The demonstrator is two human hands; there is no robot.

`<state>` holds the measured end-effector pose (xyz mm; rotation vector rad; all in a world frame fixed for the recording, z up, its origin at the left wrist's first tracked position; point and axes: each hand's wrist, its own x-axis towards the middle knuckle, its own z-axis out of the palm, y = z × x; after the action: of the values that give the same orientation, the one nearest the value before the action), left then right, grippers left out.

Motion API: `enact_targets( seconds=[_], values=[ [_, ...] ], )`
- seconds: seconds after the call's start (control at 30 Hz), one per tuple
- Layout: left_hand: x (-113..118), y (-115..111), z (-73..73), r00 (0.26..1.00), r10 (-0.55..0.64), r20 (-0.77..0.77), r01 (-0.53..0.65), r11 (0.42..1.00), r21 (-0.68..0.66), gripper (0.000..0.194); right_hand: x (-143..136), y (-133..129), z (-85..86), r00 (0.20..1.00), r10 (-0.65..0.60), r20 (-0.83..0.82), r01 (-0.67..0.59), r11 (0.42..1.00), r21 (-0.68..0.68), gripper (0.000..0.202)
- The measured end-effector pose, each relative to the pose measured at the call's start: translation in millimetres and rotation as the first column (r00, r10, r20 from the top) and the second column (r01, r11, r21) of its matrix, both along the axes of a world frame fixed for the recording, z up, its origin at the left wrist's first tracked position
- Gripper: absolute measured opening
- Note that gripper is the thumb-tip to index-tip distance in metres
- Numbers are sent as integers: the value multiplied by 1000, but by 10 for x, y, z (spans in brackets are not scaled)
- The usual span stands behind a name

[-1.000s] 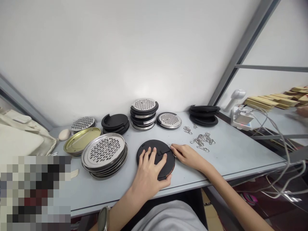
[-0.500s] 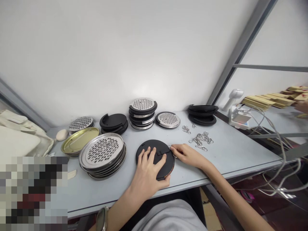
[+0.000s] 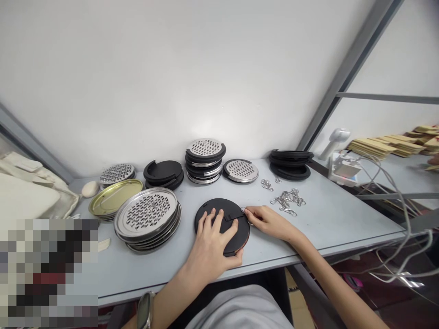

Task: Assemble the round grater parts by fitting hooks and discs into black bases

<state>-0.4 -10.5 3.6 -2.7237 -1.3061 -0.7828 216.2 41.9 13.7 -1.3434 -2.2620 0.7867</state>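
Observation:
A round black plastic grater base [image 3: 214, 205] lies on the table in front of me, with a rectangular slot near its right side. My left hand [image 3: 212, 242] holds it down, fingers spread over its top and thumb at the near rim. At the base's right edge, my right hand [image 3: 267, 221] pinches a small metal wire clip [image 3: 243, 209], mostly hidden by the fingers. More loose wire clips [image 3: 288, 199] lie beyond that hand. Left of the base stands a stack of round metal grater plates [image 3: 147, 214].
Along the wall are gold metal discs [image 3: 116, 196], black bases [image 3: 163, 172], a pile of graters in black rims [image 3: 205, 160], a single grater [image 3: 241, 170] and black rings [image 3: 291, 163]. Cables [image 3: 406, 205] hang at the right. Part of another person's hand [image 3: 434, 161] shows at the far right.
The view has shifted slightly, so things appear a little further right. Both hands keep their hold on the black base and the wire clip.

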Motion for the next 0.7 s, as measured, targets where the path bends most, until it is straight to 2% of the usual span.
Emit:
enact_targets(
  seconds=[0.23,0.43,0.7],
  values=[
    [-1,14,-3,1000,-4,-11,4,1000,2,57,22,-8,-18,1000,3,-22,-4,1000,-20,37],
    [-7,9,22,999,-7,-32,7,1000,-13,55,-30,-17,-5,999,-40,-11,40,999,33,40],
    [-11,-2,23,1000,-7,-24,7,1000,-3,54,-40,-9,20,1000,-29,2,29,999,43,39]
  ],
)
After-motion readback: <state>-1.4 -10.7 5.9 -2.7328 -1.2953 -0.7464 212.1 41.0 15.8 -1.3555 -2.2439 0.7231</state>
